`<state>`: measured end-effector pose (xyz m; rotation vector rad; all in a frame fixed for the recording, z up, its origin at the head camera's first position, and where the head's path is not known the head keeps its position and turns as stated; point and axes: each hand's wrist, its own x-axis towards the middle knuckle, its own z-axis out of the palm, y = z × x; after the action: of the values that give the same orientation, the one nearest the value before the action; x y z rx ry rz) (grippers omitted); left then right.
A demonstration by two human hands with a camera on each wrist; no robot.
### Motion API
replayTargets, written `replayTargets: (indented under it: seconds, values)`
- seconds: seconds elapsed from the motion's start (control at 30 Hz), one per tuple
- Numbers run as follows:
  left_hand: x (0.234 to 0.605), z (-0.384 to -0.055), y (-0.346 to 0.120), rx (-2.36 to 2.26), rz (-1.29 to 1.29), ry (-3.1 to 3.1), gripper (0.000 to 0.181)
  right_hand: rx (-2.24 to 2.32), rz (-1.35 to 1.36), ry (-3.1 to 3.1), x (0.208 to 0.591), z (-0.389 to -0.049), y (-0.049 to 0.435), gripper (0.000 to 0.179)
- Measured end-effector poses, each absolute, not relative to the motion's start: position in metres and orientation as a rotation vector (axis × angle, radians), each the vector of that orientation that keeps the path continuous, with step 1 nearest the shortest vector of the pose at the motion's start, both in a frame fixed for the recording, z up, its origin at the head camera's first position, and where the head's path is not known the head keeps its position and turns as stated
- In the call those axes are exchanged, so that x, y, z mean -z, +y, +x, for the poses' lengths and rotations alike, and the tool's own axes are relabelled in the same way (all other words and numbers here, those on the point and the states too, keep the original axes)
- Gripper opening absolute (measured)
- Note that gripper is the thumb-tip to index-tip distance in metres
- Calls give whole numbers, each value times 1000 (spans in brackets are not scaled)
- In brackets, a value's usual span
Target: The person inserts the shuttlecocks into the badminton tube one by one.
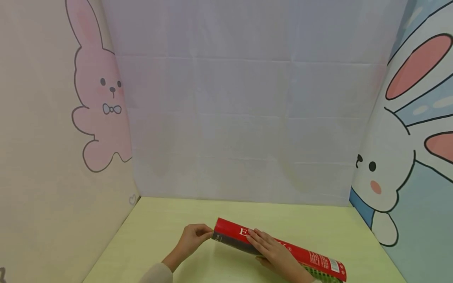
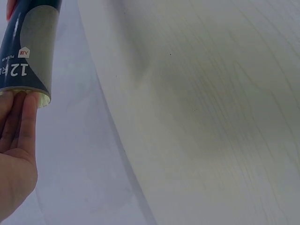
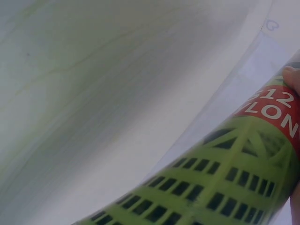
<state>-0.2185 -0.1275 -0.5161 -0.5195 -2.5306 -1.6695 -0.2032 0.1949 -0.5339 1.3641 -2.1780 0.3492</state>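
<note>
A long shuttlecock tube [image 1: 311, 257], red on top with dark and green parts, slants above the table. Its left end is the higher one. My right hand [image 1: 274, 253] grips it around the middle, fingers laid over the top. In the right wrist view, the printed word NYLON and a green shuttlecock picture show on the tube [image 3: 206, 183]. At the raised end, my left hand [image 1: 192, 236] pinches with thumb and fingers. The left wrist view shows a pale yellow-green shuttlecock edge [image 2: 45, 100] at the tube's mouth; the left fingertips are hidden inside.
Below lies a pale yellow-green table [image 1: 159, 216]. A white cloth wall [image 1: 233, 129] closes off its back. Side panels with a pink rabbit [image 1: 100, 94] on the left and a white rabbit [image 1: 385, 169] on the right border it.
</note>
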Motion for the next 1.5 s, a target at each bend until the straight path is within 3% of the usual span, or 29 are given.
replayTargets:
  seconds: [0.87, 1.0, 1.5]
  values:
    - [516, -242, -125, 1553, -789, -2669, 5, -317, 1362, -2269, 536, -204, 200, 65]
    - [515, -241, -128, 1648, -755, -2645, 8, -323, 1348, -2265, 537, -204, 201, 77]
    - [522, -228, -155, 1962, -415, -2440, 18, -268, 1249, -2247, 547, -216, 211, 88]
